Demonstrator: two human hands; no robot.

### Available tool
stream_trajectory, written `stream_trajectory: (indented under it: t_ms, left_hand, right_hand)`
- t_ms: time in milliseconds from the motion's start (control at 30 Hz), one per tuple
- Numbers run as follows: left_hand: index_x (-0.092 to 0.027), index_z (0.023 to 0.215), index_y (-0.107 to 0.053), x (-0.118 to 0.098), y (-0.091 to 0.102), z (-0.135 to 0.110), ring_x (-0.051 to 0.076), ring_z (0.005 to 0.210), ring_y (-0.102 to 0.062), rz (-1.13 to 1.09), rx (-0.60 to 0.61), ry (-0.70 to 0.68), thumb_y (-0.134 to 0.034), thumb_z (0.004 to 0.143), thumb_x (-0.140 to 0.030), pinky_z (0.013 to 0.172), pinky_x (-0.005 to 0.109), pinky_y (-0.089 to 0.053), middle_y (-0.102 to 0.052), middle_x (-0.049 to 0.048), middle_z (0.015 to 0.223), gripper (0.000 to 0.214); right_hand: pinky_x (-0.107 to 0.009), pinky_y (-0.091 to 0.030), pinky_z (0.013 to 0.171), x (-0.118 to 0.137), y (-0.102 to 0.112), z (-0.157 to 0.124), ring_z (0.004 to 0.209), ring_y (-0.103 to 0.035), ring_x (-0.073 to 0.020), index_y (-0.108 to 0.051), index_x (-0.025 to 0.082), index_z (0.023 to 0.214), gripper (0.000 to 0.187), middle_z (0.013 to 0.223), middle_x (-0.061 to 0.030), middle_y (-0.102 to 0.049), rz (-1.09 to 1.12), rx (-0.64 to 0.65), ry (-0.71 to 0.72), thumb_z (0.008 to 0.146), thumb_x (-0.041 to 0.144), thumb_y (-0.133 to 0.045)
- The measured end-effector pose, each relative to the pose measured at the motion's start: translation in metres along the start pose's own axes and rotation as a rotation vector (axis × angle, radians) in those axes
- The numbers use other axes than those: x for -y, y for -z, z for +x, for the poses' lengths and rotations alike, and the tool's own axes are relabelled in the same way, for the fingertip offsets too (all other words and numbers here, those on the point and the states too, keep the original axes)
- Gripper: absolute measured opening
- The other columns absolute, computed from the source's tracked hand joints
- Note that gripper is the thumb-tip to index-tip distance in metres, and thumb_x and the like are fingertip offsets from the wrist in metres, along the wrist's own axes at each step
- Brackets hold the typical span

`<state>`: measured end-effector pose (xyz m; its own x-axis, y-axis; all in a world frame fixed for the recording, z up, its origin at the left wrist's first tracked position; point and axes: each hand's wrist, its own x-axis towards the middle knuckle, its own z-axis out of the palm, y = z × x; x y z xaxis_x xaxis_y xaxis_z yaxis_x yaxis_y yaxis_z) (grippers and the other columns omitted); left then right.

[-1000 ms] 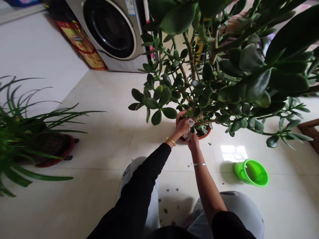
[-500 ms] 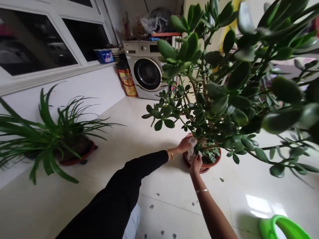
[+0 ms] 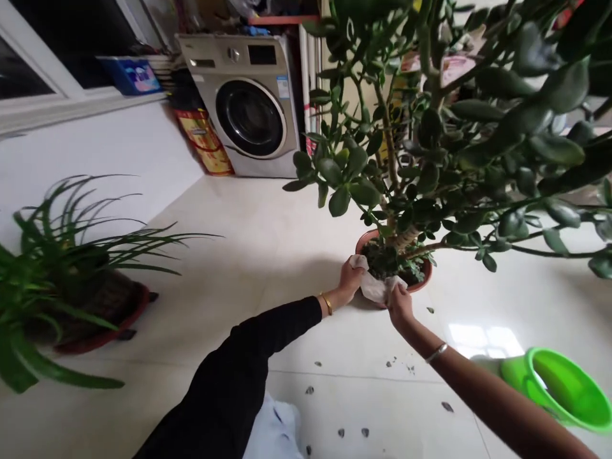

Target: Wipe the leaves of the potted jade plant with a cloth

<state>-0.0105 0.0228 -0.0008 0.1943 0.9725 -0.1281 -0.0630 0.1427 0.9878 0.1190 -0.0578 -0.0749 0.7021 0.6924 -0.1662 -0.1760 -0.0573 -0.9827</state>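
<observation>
White cloth (image 3: 375, 288) now spreads in a band between both hands, where half a second ago it sat bunched by the left hand (image 3: 351, 277). Those left fingers clench one end against the rim of the terracotta pot (image 3: 368, 238), and the right hand (image 3: 400, 307) sits lower at the pot's near edge, its fingers gripping the other end. The pot stands on pale floor tiles (image 3: 268, 255) and holds a jade plant (image 3: 364, 191), whose lowest leaves hang just above the hands. Open tile runs left towards a long-leaved potted plant (image 3: 71, 268) and right towards a green plastic bucket (image 3: 559, 382). Fallen leaves (image 3: 447, 407) lie near the hands, with a washing machine (image 3: 251, 118) well beyond
</observation>
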Motion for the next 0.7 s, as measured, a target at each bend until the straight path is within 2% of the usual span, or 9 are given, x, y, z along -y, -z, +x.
stream_trajectory:
  t_ms: [100,200,300,400,500,600,700]
  left_hand:
    - [-0.019,0.09,-0.067,0.023,0.007,-0.009,0.012,0.068,-0.059,-0.021,0.019,0.061,-0.061,0.079,-0.02,0.062,0.021,-0.045,-0.067,-0.0017,0.077,0.013]
    - [-0.019,0.098,-0.071,0.029,0.007,-0.009,0.013,0.073,-0.063,-0.014,0.04,0.068,-0.063,0.085,-0.034,0.063,0.021,-0.047,-0.071,0.0013,0.08,0.021]
    - [-0.019,0.109,-0.073,0.026,0.001,-0.003,0.014,0.086,-0.069,0.006,0.053,0.039,-0.063,0.087,-0.037,0.074,0.022,-0.051,-0.076,0.005,0.095,0.03]
    - [-0.018,0.111,-0.073,0.025,-0.006,0.003,0.014,0.092,-0.07,0.019,0.057,0.004,-0.063,0.085,-0.032,0.08,0.022,-0.052,-0.077,0.0061,0.105,0.031]
    - [-0.018,0.106,-0.073,0.028,-0.012,0.006,0.014,0.087,-0.069,0.033,0.058,-0.028,-0.064,0.084,-0.031,0.078,0.022,-0.052,-0.077,0.005,0.1,0.027]
    - [-0.017,0.103,-0.072,0.032,-0.019,0.008,0.014,0.085,-0.068,0.018,0.097,-0.028,-0.064,0.086,-0.036,0.076,0.023,-0.052,-0.077,0.0049,0.096,0.026]
    - [-0.018,0.11,-0.07,0.033,-0.025,0.01,0.017,0.092,-0.069,0.013,0.133,-0.019,-0.065,0.088,-0.041,0.081,0.026,-0.055,-0.077,0.0074,0.106,0.032]
  right_hand:
    - [-0.027,-0.041,0.046,0.002,0.011,-0.008,0.051,-0.05,-0.013,-0.062,0.022,0.081,0.053,0.062,0.0029,-0.058,-0.015,-0.02,-0.115,0.066,0.072,-0.073]
    - [-0.028,-0.046,0.051,0.014,0.021,0.001,0.057,-0.054,-0.0142,-0.066,0.021,0.083,0.056,0.066,0.0011,-0.063,0.011,-0.031,-0.119,0.061,0.071,-0.078]
    - [-0.031,-0.054,0.067,0.025,0.028,0.02,0.075,-0.064,-0.0192,-0.071,0.02,0.085,0.059,0.08,-0.0037,-0.072,0.055,-0.015,-0.064,0.061,0.073,-0.079]
    - [-0.035,-0.056,0.075,0.03,0.031,0.035,0.083,-0.066,-0.023,-0.073,0.02,0.083,0.06,0.086,-0.0069,-0.076,0.078,0.016,-0.019,0.061,0.075,-0.08]
    - [-0.036,-0.055,0.076,0.033,0.032,0.045,0.084,-0.066,-0.0241,-0.074,0.019,0.083,0.061,0.086,-0.0081,-0.076,0.101,0.062,0.02,0.062,0.076,-0.081]
    - [-0.034,-0.054,0.073,0.038,0.033,0.054,0.081,-0.064,-0.0227,-0.073,0.019,0.082,0.056,0.083,-0.0075,-0.074,0.086,0.119,0.105,0.07,0.074,-0.078]
    - [-0.031,-0.047,0.063,0.044,0.034,0.064,0.069,-0.057,-0.0187,-0.068,0.02,0.077,0.05,0.071,-0.0044,-0.067,-0.028,0.171,0.239,0.077,0.069,-0.074]
